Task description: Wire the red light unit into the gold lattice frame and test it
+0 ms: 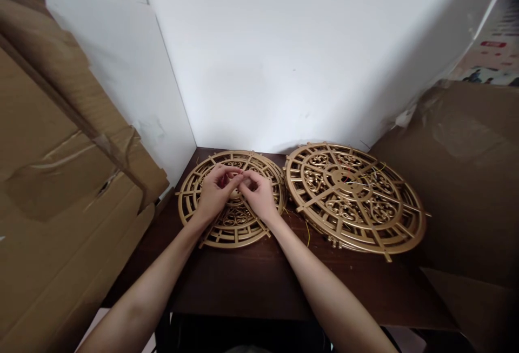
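Over the middle of the left round gold openwork frame (233,244), my left hand (217,191) and my right hand (259,193) meet at the fingertips. Thumb and forefinger of each hand are pinched together, and what lies between them is too small to make out. A bit of red, perhaps a wire, shows beside the left fingers. The hands cover the hub of this frame, which has scrollwork and spokes and lies flat. To the right, a stack of similar gold frames (357,245) sits slightly tilted, with thin red, white and yellow wires (367,180) at its centre.
The dark brown table (239,288) runs beneath everything, backed by a white wall (284,61). Large cardboard boxes (60,207) stand close on the left, and another cardboard box (466,180) on the right. A yellow wire (308,234) trails between the frames.
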Tool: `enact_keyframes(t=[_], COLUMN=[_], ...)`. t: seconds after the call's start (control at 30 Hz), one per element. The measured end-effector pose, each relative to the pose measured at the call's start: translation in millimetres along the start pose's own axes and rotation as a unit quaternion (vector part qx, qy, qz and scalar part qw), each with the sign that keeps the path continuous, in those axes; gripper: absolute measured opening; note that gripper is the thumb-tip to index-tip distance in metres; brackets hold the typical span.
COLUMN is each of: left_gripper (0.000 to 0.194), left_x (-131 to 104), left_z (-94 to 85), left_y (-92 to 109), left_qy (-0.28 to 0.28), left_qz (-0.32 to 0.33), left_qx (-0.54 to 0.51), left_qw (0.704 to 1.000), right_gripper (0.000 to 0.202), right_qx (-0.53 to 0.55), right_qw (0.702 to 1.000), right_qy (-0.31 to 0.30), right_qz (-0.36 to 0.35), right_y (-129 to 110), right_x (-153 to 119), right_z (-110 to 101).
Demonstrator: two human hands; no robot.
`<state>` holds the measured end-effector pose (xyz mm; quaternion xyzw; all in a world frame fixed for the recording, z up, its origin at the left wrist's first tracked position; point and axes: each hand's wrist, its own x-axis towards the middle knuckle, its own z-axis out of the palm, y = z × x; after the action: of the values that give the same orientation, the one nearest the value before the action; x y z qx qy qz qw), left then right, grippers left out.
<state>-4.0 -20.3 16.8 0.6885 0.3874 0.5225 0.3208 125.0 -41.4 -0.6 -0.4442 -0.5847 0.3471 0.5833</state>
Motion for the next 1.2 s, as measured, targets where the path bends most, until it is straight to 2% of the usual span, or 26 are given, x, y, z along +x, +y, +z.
enact_keyframes(t=[0.1,0.2,0.33,0.43,0.6,0.77,0.9,1.2], left_gripper=[0.015,0.017,0.023,0.026,0.023,0.015,0.013,0.017], left_x=[0.7,0.3,-1.1,-1.0,-0.1,-1.0,-1.5,0.8], left_z=[0.4,1.7,4.9,6.2,4.4,2.5,3.1,4.7], left_y=[-1.7,-1.0,3.3,5.5,3.8,-0.2,-1.2,-3.8], left_qy=[0.019,0.032,0.023,0.027,0.045,0.054,0.047,0.066], left_qz=[-0.024,-0.075,-0.148,-0.167,-0.161,-0.09,-0.048,-0.072], left_qx=[-0.029,-0.089,-0.202,-0.247,-0.231,-0.11,-0.097,-0.104], left_qw=[0.999,0.993,0.968,0.954,0.959,0.988,0.993,0.99], right_gripper=[0.017,0.02,0.022,0.021,0.018,0.018,0.016,0.021], right_qx=[-0.016,-0.014,-0.004,0.003,0.014,0.005,0.006,0.061], right_qw=[1.0,1.0,1.0,0.999,0.999,0.999,0.998,0.996], right_qy=[0.002,0.004,0.022,0.032,0.038,0.048,0.053,0.067], right_qz=[-0.02,-0.022,-0.006,-0.001,-0.002,-0.012,-0.022,0.014], right_y=[0.1,-0.3,-1.9,-2.3,-3.2,-4.9,-4.2,-2.9], right_x=[-0.3,-0.3,-0.3,-0.4,-1.3,-2.4,-2.3,-1.1], right_z=[0.1,-0.2,-1.0,-0.9,-0.4,-0.2,-0.3,-1.5])
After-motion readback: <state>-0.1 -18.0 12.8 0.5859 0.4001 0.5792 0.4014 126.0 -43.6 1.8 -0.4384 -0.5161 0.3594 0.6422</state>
